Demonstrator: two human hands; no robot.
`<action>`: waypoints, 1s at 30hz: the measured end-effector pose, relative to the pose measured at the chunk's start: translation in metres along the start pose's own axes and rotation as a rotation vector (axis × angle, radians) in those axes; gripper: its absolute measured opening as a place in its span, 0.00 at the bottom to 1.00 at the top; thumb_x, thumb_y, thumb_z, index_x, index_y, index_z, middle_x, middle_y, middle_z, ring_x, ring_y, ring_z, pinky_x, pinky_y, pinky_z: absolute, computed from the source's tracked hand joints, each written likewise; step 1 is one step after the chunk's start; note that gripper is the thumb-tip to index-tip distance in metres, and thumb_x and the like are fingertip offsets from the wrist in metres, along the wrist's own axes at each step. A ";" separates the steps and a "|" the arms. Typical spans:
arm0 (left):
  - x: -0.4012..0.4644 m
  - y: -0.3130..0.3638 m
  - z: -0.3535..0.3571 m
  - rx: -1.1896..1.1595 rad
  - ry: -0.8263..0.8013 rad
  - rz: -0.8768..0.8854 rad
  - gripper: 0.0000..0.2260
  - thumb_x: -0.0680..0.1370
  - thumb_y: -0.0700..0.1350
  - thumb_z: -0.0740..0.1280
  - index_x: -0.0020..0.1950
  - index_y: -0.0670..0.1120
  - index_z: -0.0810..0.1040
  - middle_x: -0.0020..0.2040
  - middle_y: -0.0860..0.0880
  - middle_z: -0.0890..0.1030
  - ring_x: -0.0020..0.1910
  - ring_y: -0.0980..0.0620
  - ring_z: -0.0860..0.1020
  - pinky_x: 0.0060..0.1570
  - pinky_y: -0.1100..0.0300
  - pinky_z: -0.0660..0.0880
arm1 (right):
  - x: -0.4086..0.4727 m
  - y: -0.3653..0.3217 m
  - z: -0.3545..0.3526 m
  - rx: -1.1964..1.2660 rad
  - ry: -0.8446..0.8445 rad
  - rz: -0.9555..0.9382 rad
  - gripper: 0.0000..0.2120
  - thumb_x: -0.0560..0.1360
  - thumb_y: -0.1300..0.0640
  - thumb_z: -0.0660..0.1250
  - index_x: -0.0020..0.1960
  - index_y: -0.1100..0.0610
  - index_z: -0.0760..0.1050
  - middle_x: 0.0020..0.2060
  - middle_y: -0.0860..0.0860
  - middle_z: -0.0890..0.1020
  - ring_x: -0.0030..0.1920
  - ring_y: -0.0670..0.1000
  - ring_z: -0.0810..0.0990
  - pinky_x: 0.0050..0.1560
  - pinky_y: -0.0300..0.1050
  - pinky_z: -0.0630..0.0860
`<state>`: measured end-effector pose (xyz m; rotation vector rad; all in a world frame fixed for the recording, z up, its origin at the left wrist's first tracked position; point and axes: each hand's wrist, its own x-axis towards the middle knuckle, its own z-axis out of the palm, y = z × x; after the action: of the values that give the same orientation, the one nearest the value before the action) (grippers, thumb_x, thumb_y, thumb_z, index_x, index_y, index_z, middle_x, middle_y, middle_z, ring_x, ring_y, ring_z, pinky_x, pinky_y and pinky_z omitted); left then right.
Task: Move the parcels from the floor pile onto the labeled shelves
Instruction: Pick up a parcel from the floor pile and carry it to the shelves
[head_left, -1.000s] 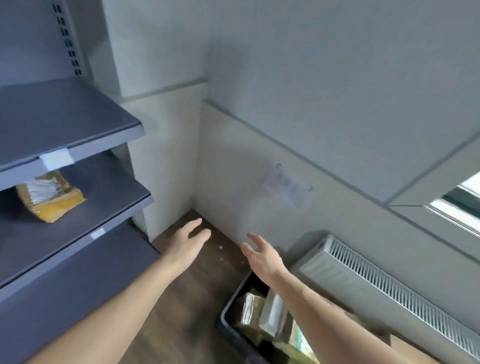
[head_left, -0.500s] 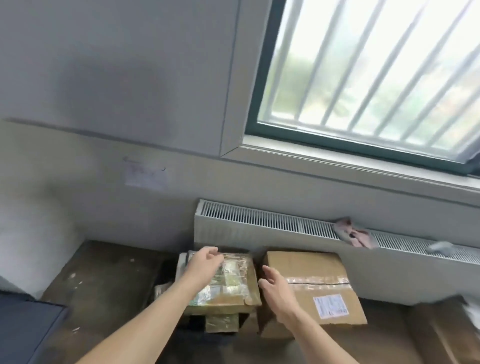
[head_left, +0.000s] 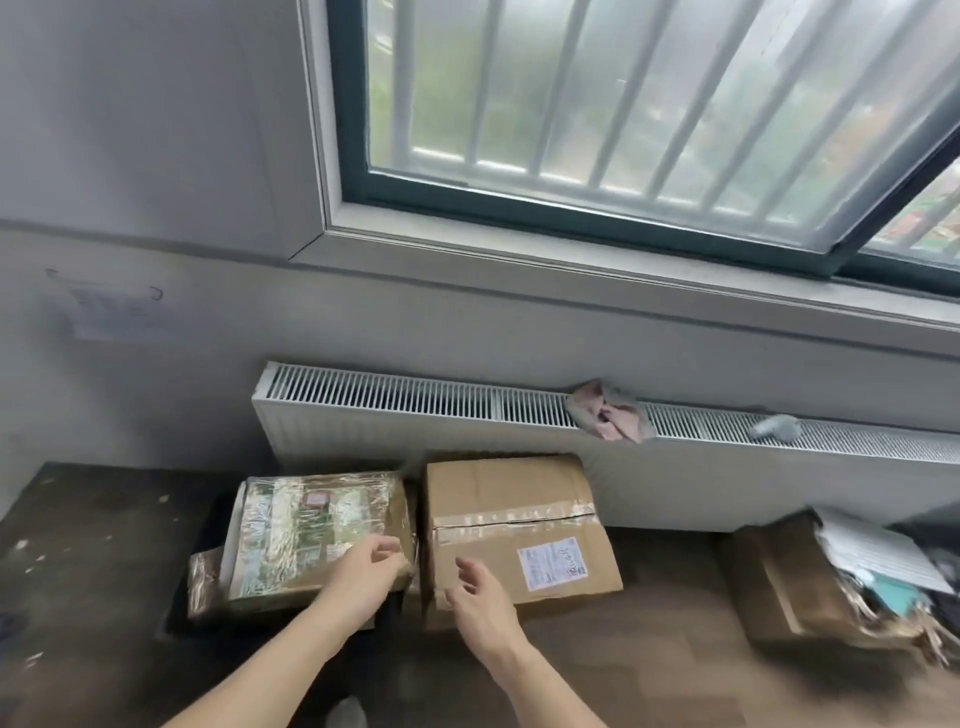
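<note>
1. Two parcels sat on the floor right under the radiator, side by side and pretty much touching.
2. The taped parcel on the left was wrapped in shiny clear tape and sat on top of other stuff in a dark bin, tilted a bit.
3. The left hand was at that parcel's near right corner, fingers curled onto the edge. Looked like a grip on the corner, though how firm it was I couldn't tell.
4. The right hand hovered over the near left corner of the plain cardboard box, fingers loosely spread and holding nothing.
5. That box had a white shipping label and a tape strip across the top.
6. Off to the right was another brown box stuffed with papers, well apart from the two parcels.
7. A pinkish rag lay bunched on the radiator top, under the barred window.
</note>
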<state>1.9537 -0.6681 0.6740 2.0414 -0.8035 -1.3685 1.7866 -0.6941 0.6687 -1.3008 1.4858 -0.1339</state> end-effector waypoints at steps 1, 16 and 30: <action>0.006 0.001 0.003 0.002 -0.004 -0.007 0.12 0.81 0.47 0.64 0.64 0.50 0.75 0.59 0.51 0.77 0.57 0.53 0.74 0.56 0.58 0.70 | 0.003 0.001 -0.001 0.004 0.002 0.006 0.23 0.82 0.58 0.59 0.77 0.53 0.66 0.72 0.50 0.74 0.72 0.48 0.72 0.68 0.38 0.66; 0.082 -0.036 -0.024 -0.125 0.006 -0.195 0.09 0.81 0.45 0.63 0.61 0.51 0.75 0.59 0.54 0.76 0.57 0.55 0.73 0.57 0.62 0.68 | 0.097 -0.016 0.038 -0.045 -0.069 0.068 0.20 0.81 0.61 0.62 0.72 0.54 0.72 0.66 0.49 0.79 0.65 0.47 0.76 0.66 0.41 0.71; 0.192 -0.143 -0.103 -0.038 0.222 -0.440 0.16 0.81 0.47 0.62 0.69 0.51 0.74 0.63 0.50 0.78 0.58 0.50 0.75 0.58 0.57 0.70 | 0.235 -0.002 0.116 -0.172 -0.251 0.167 0.20 0.82 0.52 0.63 0.73 0.53 0.71 0.66 0.50 0.79 0.62 0.49 0.77 0.65 0.41 0.70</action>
<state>2.1338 -0.7012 0.4883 2.3790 -0.2369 -1.3270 1.9235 -0.8104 0.4777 -1.2711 1.4040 0.2623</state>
